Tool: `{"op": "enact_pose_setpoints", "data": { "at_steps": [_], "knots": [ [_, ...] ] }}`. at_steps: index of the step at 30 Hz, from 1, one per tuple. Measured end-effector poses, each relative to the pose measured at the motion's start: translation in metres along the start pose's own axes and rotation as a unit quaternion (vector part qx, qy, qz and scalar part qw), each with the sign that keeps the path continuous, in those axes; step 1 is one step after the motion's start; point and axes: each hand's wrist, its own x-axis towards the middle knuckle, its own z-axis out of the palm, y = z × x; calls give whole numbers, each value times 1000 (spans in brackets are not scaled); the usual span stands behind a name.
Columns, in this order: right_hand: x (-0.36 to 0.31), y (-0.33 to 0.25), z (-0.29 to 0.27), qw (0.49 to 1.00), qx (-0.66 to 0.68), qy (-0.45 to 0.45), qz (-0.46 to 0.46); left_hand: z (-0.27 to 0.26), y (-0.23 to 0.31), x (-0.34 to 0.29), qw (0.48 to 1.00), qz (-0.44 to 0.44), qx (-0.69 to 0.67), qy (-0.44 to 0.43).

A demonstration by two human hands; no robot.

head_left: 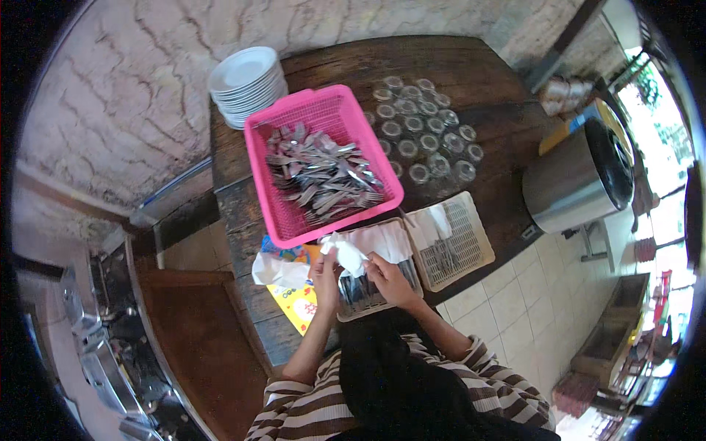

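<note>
a long black cloth [382, 375] hangs over a brown-and-white striped top [312, 397] with loose sleeves [494, 373].

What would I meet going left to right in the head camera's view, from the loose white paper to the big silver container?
Loose white paper → left hand → held white tissue → right hand → right-hand beige tray → big silver container.
</note>
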Motion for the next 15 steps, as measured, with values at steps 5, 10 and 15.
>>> {"op": "enact_pose_setpoints", "data": {
  "at_steps": [5, 10, 15],
  "knots": [
    [-21, -2, -38, 996, -71, 41, 20, 29, -16, 4, 993, -70, 82, -42],
    [-43, 16, -77, 984, -122, 83, 96, 74, -42, -8, 989, -110, 54, -84],
    [-59, 65, -115, 981, -31, 143, 127, 112, -97, -8, 956, -181, -7, -229]
  ]
}}
